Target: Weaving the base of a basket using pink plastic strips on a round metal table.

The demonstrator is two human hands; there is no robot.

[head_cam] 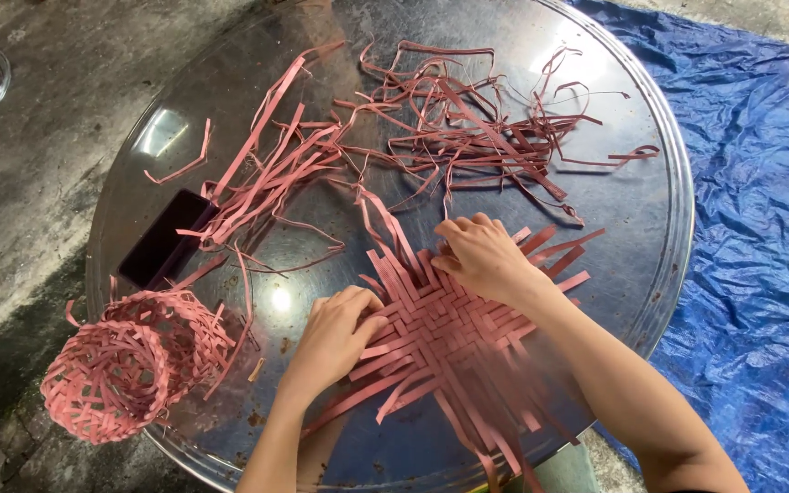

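In the head view, a flat woven mat (pixel 436 329) of pink strips is seen lying on a large round metal tray (pixel 650 210), toward the tray's near edge and a little right of its middle. The left hand (pixel 335 333) is laid palm down on the mat's left border, its forearm rising from the near edge; the fingers are curled onto strip ends there, though whether a strip is actually pinched cannot be told. The right hand (pixel 481 256) is pressed on the mat's far corner, wrist bent, its forearm running in from the near right, fingers folded down over the weave; a firm hold cannot be confirmed either. The two hands are kept apart, with the woven middle between them. The mat is set diagonally, its corners aimed at the far, near, left and right edges, and its loose strip ends are fanned outward, the longest toward the near edge. Loose pink strips (pixel 449 119) are scattered across the far half of the tray. Two small woven baskets (pixel 130 361) are tipped over the left rim, beside a dark flat rectangular object (pixel 166 237). A blue tarpaulin (pixel 760 228) is spread beyond the right edge.
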